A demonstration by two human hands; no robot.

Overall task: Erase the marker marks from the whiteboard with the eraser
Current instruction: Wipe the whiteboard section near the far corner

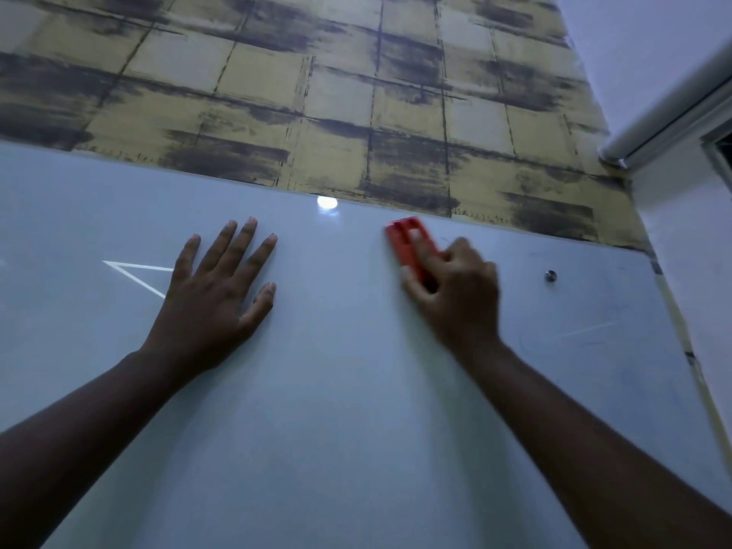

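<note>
Whiteboard [336, 390]: pale, glossy, wall-mounted. Eraser [410, 241]: red, against the board just below its top edge, toward the right end. Right hand [455, 295]: blurred, fingers curled around the eraser. Left hand [216, 295]: flat on the board, fingers spread, grasping nothing. Metal stud [550, 275]: near the top right corner.

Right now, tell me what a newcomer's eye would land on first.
The red eraser, gripped by the right hand near the whiteboard's top edge. Next, the left hand spread flat on the board, partly covering a white triangle.
</note>
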